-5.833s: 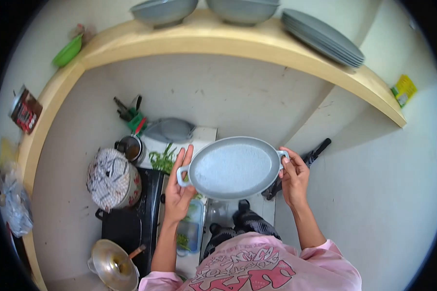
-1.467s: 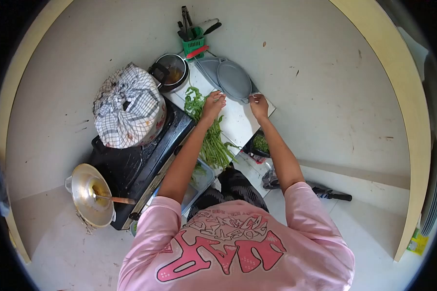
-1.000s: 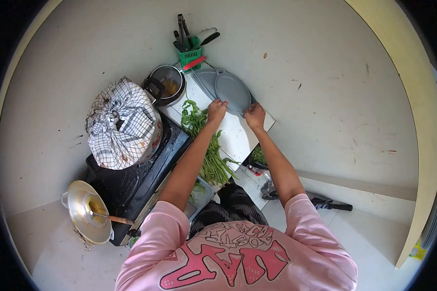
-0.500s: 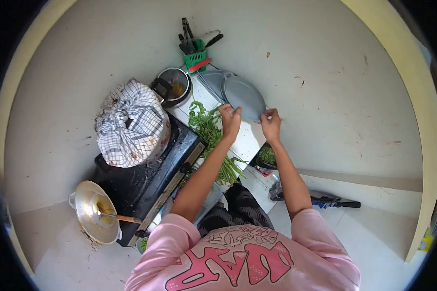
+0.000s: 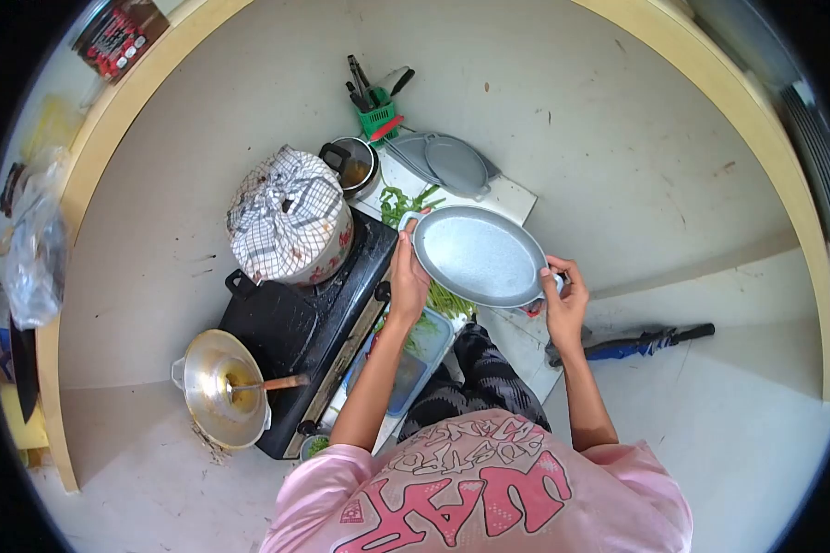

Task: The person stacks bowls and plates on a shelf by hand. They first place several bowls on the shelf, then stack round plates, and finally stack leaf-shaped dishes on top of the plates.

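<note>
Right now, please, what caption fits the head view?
Left hand and right hand hold a gray oval dish by its ends, near a cloth-covered pot.

Grey pan (image 5: pixel 480 256), checked white cloth (image 5: pixel 281 230), pink shirt (image 5: pixel 489 479), green basket (image 5: pixel 376 119)

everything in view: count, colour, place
pan: 1, grey, centre
dishes: several, grey, back wall
basket: 1, green, corner
saucepan: 1, black, corner
stove: 1, black, left
pot: 1, pale, on stove
cloth: 1, checked, over pot
wok: 1, silvery, left
greens: bunch, green, behind pan
tub: 1, blue, beside stove
umbrella: 1, blue, right
shelf: 1, yellowish, edges
bag: 1, clear, left
shirt: 1, pink, bottom
left hand, right hand: 2, bare, on pan
</note>
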Available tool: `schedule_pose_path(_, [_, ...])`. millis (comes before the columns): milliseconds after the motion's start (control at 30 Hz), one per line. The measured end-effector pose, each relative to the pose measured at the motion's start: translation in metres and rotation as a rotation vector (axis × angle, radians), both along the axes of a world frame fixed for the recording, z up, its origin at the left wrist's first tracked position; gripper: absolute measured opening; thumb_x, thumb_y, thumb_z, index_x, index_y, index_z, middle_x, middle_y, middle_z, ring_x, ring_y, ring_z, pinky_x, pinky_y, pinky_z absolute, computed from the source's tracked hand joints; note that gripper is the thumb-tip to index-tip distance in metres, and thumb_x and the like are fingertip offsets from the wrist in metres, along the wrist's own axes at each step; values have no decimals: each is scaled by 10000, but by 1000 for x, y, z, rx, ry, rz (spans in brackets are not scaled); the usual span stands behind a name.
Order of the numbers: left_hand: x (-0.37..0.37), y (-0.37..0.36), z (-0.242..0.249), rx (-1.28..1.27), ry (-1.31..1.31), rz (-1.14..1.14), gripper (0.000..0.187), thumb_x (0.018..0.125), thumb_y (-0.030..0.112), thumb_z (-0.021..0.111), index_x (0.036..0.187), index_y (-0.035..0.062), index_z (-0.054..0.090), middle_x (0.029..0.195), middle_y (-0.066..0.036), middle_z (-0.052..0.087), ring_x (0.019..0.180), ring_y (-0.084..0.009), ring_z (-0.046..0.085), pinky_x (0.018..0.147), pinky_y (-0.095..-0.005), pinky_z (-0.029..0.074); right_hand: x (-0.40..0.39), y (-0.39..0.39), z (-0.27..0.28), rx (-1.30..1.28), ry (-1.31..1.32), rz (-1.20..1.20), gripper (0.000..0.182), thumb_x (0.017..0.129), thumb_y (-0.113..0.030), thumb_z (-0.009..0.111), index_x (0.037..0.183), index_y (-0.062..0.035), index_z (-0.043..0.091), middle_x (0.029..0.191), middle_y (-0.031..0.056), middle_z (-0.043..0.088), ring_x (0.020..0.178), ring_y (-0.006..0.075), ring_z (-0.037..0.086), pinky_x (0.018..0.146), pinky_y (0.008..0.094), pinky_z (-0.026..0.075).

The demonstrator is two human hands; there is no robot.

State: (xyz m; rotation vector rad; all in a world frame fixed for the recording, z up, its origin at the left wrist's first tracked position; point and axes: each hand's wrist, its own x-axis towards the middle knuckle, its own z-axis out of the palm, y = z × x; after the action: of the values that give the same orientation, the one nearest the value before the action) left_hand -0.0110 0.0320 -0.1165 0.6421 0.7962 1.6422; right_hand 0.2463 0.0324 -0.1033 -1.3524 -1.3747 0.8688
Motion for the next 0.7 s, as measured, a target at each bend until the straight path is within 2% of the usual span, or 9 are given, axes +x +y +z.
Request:
schedule_pose_path(67, [4, -21, 7, 39, 16, -58, 585, 1157, 387, 274, 1575, -16, 346, 1582, -130, 423, 1445, -218, 434, 1208, -366, 332, 8, -27, 24, -6, 21, -46, 174, 994, -104, 693, 1149, -28, 714, 966, -1, 629, 821, 38, 514, 652, 193, 409])
schedule_pose_path(167, [19, -50, 43, 90, 17, -148, 605, 1157, 396, 271, 1591, -22, 315, 1581, -134, 418, 1448, -225, 432, 1199, -377, 350, 22, -59, 56, -63, 69, -141, 175, 998, -118, 697, 1146, -25, 715, 982, 11, 666, 808, 30, 513, 633, 192, 401])
schedule_pose_path(300, [41, -73, 75, 96, 93, -210, 671, 1145, 452, 270, 1604, -38, 268, 1556, -173, 446, 1428, -254, 467, 1182, -401, 384, 50, -80, 72, 150, 117, -222, 185, 988, -137, 723, 1127, -15, 713, 1001, 12, 690, 841, 41, 538, 718, 214, 431])
schedule_pose_path(333, [47, -77, 82, 127, 74, -252, 676, 1145, 447, 272, 1605, -49, 252, 1572, -176, 424, 1435, -257, 456, 1186, -408, 377, 60, -87, 79, 131, 83, -259, 177, 984, -121, 721, 1118, -5, 711, 1023, 27, 693, 904, 70, 575, 808, 233, 450])
schedule_pose_path(433, [66, -83, 93, 187, 94, -295, 665, 1148, 426, 273, 1602, -59, 246, 1581, -176, 409, 1443, -261, 444, 1191, -413, 368, 83, -102, 100, 248, 107, -329, 169, 984, -105, 711, 1108, 9, 707, 1046, 48, 693, 977, 103, 599, 879, 251, 454])
schedule_pose_path(467, [71, -83, 99, 201, 144, -311, 647, 1147, 393, 288, 1592, -76, 256, 1605, -179, 382, 1460, -261, 422, 1200, -427, 354, 93, -108, 107, 252, 127, -350, 165, 979, -90, 708, 1103, 19, 702, 1064, 66, 692, 1025, 133, 609, 939, 276, 449])
schedule_pose_path(567, [88, -76, 130, 352, 246, -396, 643, 1141, 371, 321, 1581, -94, 264, 1635, -183, 347, 1487, -275, 388, 1212, -448, 331, 120, -120, 131, 341, 118, -416, 169, 970, -80, 714, 1103, 22, 697, 1069, 73, 695, 1021, 137, 611, 939, 283, 453])
schedule_pose_path(700, [122, -61, 182, 553, 406, -405, 731, 1085, 480, 456, 1518, -107, 401, 1611, -203, 336, 1497, -325, 371, 1217, -473, 298, 160, -130, 170, 524, 99, -463, 151, 959, -51, 703, 1091, 20, 690, 1061, 83, 695, 1018, 147, 617, 943, 292, 459])
